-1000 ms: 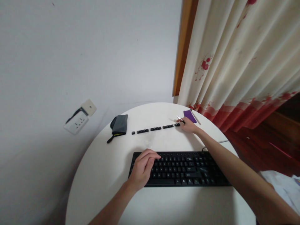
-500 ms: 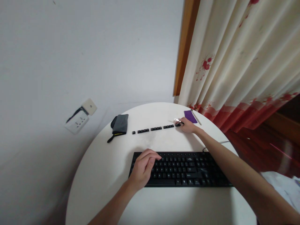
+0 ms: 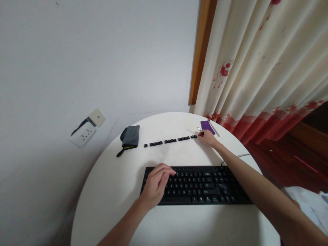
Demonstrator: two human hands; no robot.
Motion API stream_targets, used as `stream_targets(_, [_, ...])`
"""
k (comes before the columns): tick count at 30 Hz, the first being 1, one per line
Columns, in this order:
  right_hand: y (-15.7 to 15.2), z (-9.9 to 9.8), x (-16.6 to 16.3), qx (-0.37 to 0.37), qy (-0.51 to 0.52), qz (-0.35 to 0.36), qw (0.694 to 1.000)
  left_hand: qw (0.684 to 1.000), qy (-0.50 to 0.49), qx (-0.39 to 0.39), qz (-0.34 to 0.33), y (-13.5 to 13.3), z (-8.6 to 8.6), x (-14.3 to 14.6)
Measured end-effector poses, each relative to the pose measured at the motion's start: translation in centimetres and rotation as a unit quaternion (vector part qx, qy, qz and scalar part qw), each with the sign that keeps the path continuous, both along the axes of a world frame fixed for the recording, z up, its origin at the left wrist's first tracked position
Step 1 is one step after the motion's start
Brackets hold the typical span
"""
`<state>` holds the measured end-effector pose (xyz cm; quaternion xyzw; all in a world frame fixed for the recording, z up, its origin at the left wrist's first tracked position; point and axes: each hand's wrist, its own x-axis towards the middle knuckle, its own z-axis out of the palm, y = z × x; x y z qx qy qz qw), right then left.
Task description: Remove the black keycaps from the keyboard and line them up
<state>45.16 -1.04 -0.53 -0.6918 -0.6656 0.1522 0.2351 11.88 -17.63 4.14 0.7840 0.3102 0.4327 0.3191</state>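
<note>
A black keyboard (image 3: 189,184) lies across the near half of the round white table. My left hand (image 3: 156,181) rests over its left end, with fingers together and stretched out across the keys, gripping nothing. Farther back, a row of loose black keycaps (image 3: 170,140) stands in small groups, with a single keycap (image 3: 145,145) at its left end. At the right end of this row, my right hand (image 3: 207,138) pinches a small keycap puller (image 3: 199,130), silvery at the tip and dark at the handle. Its lower part is hidden by the fingers.
Behind my right hand lie a purple cloth (image 3: 207,126) and a thin pale stick (image 3: 215,128). A grey pouch (image 3: 131,136) sits at the back left. The keyboard's cable (image 3: 243,155) runs off to the right. The wall, with a socket (image 3: 84,134), and curtain (image 3: 230,68) border the table.
My right hand has moved slightly right, away from the last keycaps, and the puller's tip now points up more steeply. My left hand stays put on the keyboard.
</note>
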Motion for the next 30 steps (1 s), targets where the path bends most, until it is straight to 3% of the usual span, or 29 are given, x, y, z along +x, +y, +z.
stream_targets(24, [-0.5, 0.7, -0.7, -0.010, 0.025, 0.008, 1.000, 1.000, 0.008, 0.002, 0.005, 0.0, 0.1, 0.1])
stream_targets(30, [-1.8, 3.5, 0.4, 0.040, 0.097, -0.005, 0.995, 1.000, 0.006, 0.003, 0.005, 0.0, 0.1, 0.1])
